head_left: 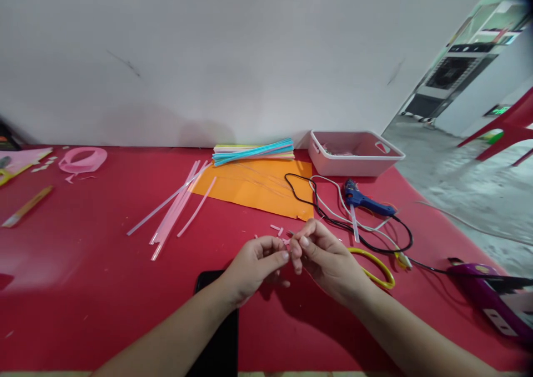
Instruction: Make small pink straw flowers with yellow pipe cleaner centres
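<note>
Near the table's middle, my left hand (pixel 262 263) has thumb and forefinger pinched together. My right hand (pixel 327 260) almost meets it, also with its fingers pinched. Whatever lies between the fingertips is too small to make out. Small pink cut pieces (pixel 275 228) lie just beyond the fingertips. A yellow loop handle (pixel 383 269), apparently of scissors, sticks out beside my right hand, which hides the rest. Under my left forearm is a flat black object (pixel 216 332), partly covered.
Pink straw-like strips (pixel 177 216) lie left of an orange sheet (pixel 258 185); a colourful strip bundle (pixel 254 151) sits behind. A pink basket (pixel 353 160), blue glue gun (pixel 368 202) with cables and purple device (pixel 487 293) are right. A pink ribbon roll (pixel 85 160) lies left.
</note>
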`<state>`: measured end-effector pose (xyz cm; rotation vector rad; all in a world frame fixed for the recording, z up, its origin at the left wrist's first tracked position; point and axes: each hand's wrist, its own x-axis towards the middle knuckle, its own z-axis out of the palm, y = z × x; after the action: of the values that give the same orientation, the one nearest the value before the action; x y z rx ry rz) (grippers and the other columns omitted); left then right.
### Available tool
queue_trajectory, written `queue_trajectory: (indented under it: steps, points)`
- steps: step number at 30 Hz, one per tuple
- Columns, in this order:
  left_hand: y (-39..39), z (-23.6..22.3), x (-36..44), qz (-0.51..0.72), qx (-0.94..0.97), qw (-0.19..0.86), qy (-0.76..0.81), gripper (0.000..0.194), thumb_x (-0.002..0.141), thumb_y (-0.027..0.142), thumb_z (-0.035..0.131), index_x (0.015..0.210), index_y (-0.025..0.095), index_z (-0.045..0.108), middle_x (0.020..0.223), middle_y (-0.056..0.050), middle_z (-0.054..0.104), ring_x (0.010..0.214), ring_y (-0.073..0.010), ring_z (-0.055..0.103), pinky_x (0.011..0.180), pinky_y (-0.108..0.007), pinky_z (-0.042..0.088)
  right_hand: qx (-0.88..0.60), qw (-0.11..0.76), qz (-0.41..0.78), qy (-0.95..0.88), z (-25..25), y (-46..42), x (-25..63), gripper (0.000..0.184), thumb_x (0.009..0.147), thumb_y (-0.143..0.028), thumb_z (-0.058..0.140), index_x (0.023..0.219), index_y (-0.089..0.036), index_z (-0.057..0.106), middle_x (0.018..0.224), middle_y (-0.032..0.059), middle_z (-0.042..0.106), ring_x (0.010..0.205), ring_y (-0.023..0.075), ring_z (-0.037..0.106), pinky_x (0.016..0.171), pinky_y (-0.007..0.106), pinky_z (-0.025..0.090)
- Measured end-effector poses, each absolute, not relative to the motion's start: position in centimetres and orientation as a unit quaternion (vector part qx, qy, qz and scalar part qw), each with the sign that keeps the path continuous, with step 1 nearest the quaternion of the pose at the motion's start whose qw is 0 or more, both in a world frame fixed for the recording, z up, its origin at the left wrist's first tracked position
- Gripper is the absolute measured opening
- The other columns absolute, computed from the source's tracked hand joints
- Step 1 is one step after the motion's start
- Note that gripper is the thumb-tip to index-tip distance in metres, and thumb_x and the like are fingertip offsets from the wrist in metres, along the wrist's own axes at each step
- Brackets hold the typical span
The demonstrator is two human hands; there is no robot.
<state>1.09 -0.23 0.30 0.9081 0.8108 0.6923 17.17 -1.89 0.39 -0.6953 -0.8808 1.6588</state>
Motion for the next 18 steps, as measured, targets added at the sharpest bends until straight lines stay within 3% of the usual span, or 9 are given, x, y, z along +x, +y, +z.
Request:
queue_trajectory:
  steps: [8, 14, 18]
  points:
    - [-0.2, 0.2, 1.2, 0.33, 0.406, 0.763, 0.38, 0.033, 0.068, 0.041, 0.079, 0.074, 0.014, 0.061, 0.071, -0.002, 0.062, 0.057, -0.0084, 0.051, 0.056, -0.027, 0.057, -0.309, 0.567, 0.682, -0.345, 0.4, -1.9, 16.7, 0.024, 0.082, -0.03, 0.073, 0.079, -0.022, 0.05, 0.063, -0.0075, 0.06, 0.053, 0.0065, 0.055, 0.058, 0.021, 0.044]
    - [-0.2, -0.1, 1.2, 0.324, 0.396, 0.763, 0.395, 0.029, 0.07, 0.037, 0.076, 0.07, 0.017, 0.056, 0.06, 0.003, 0.057, 0.048, -0.0084, 0.055, 0.049, -0.022, 0.052, -0.326, 0.567, 0.672, -0.347, 0.5, -1.6, 17.2, 0.026, 0.08, -0.03, 0.074, 0.077, -0.023, 0.049, 0.062, -0.0071, 0.058, 0.053, 0.0072, 0.053, 0.055, 0.021, 0.042]
    - [-0.1, -0.1, 1.1, 0.341, 0.379, 0.752, 0.418, 0.026, 0.07, 0.033, 0.076, 0.068, 0.016, 0.055, 0.057, 0.005, 0.055, 0.046, -0.0084, 0.057, 0.05, -0.022, 0.052, -0.34, 0.63, 0.626, -0.309, 0.8, -0.5, 19.1, 0.032, 0.072, -0.028, 0.079, 0.077, -0.025, 0.048, 0.062, -0.0082, 0.054, 0.054, 0.0069, 0.051, 0.054, 0.019, 0.043]
